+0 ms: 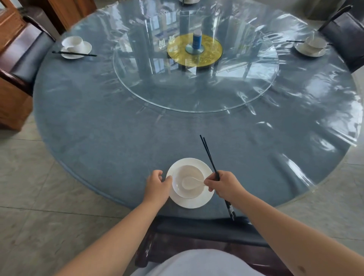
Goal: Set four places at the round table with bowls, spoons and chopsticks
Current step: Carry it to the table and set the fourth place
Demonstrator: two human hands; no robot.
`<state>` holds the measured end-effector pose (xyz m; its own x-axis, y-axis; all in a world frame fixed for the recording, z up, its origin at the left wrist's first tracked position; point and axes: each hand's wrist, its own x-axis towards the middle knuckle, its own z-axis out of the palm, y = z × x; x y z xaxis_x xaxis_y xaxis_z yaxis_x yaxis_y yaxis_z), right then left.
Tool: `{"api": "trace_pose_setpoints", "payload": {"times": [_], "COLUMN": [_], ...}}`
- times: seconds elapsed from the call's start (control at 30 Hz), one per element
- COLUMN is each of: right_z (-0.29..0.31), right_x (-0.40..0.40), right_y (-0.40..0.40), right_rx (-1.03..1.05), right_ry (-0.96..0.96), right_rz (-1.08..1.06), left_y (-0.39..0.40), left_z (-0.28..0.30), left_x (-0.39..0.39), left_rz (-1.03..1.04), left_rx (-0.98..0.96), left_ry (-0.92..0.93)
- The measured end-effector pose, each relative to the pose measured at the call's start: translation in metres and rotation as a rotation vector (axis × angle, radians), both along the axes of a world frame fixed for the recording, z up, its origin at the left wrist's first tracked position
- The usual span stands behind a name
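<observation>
At the near edge of the round table (118, 138) a white bowl (189, 189) sits on a white plate (190, 203), with a white spoon (189, 182) lying in the bowl. My left hand (157, 187) touches the plate's left rim, thumb at the bowl's edge. My right hand (222, 185) grips a pair of black chopsticks (208, 155) that point away over the table; its fingertips also touch the spoon's handle. Set places stand at the far left (75, 47) and far right (313, 46), each with bowl, plate and chopsticks.
A glass turntable (197, 88) covers the table's centre, with a gold disc (195, 52) and a blue bottle (197, 40) on it. Dark chairs stand at the left (23, 59), the right (346, 33) and just below me (197, 234). Another dish (189, 1) shows at the far edge.
</observation>
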<state>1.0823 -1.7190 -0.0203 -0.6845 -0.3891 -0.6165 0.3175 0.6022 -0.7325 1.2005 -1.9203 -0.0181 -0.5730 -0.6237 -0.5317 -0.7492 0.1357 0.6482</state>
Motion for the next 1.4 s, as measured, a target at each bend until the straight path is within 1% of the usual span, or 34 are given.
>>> {"api": "trace_pose_setpoints", "payload": {"times": [0.07,0.13,0.17,0.3,0.47,0.53,0.57,0.6,0.63,0.7,0.73,0.77,0.8,0.87,0.9,0.93,0.97,1.0,1.03,1.1,1.13,1.2,1.27,1.3,1.4], "right_z": [-0.008,-0.015,-0.017,-0.023,-0.016,-0.013,-0.012,-0.010,-0.009,-0.006,-0.002,0.002,0.008,0.018,0.022,0.025,0.028,0.029,0.029,0.025,0.022,0.014,0.002,-0.003,-0.013], "right_x": [-0.001,-0.002,-0.004,-0.013,-0.028,-0.029,-0.028,-0.026,-0.024,-0.018,-0.014,-0.010,-0.006,0.002,0.006,0.008,0.010,0.011,0.012,0.015,0.017,0.025,0.034,0.037,0.040], "right_y": [-0.003,-0.007,-0.009,-0.016,-0.023,-0.019,-0.015,-0.011,-0.006,0.002,0.004,0.005,0.004,0.001,-0.001,-0.002,-0.002,-0.002,0.000,0.005,0.007,0.013,0.019,0.021,0.022], "right_rx": [-0.014,-0.011,0.016,0.200,0.267,0.265,0.252,0.229,0.184,-0.001,-0.124,-0.247,-0.358,-0.514,-0.559,-0.582,-0.589,-0.583,-0.571,-0.494,-0.396,-0.130,0.040,0.065,0.070], "right_ry": [-0.038,-0.060,-0.049,0.088,0.156,0.171,0.167,0.148,0.108,-0.048,-0.144,-0.237,-0.315,-0.413,-0.434,-0.439,-0.435,-0.420,-0.402,-0.344,-0.284,-0.124,-0.009,0.002,-0.067], "right_rz": [-0.001,-0.011,-0.011,0.067,0.120,0.087,0.046,-0.016,-0.097,-0.285,-0.370,-0.440,-0.495,-0.557,-0.575,-0.589,-0.604,-0.619,-0.635,-0.608,-0.542,-0.333,-0.195,-0.197,-0.297], "left_y": [-0.002,0.002,0.004,0.007,0.006,0.005,0.005,0.004,0.004,0.012,0.020,0.030,0.043,0.068,0.078,0.084,0.088,0.090,0.090,0.092,0.093,0.093,0.095,0.096,0.103], "left_z": [-0.004,-0.005,-0.006,-0.006,-0.006,-0.003,-0.004,-0.005,-0.006,0.001,0.007,0.012,0.016,0.019,0.021,0.021,0.021,0.021,0.019,0.013,0.011,0.006,0.003,0.002,-0.001], "left_x": [0.003,0.004,0.005,0.001,-0.007,-0.009,-0.009,-0.008,-0.007,-0.001,0.001,0.002,0.004,0.006,0.005,0.004,0.004,0.004,0.004,0.003,0.003,0.000,-0.003,-0.004,-0.006], "left_rz": [-0.076,-0.070,-0.048,-0.009,0.044,0.064,0.069,0.069,0.073,0.049,-0.019,-0.124,-0.249,-0.440,-0.458,-0.434,-0.400,-0.384,-0.372,-0.332,-0.304,-0.230,-0.155,-0.139,-0.145], "left_rx": [0.114,0.244,0.280,0.283,0.372,0.412,0.389,0.301,0.169,-0.061,-0.082,-0.048,0.028,0.305,0.491,0.696,0.864,0.963,0.998,0.994,0.992,1.010,1.031,1.034,1.028], "left_ry": [-0.081,-0.102,-0.093,-0.051,-0.057,-0.086,-0.096,-0.099,-0.070,0.143,0.239,0.276,0.260,0.110,0.011,-0.065,-0.099,-0.099,-0.092,-0.066,-0.053,-0.016,0.003,0.004,-0.022]}}
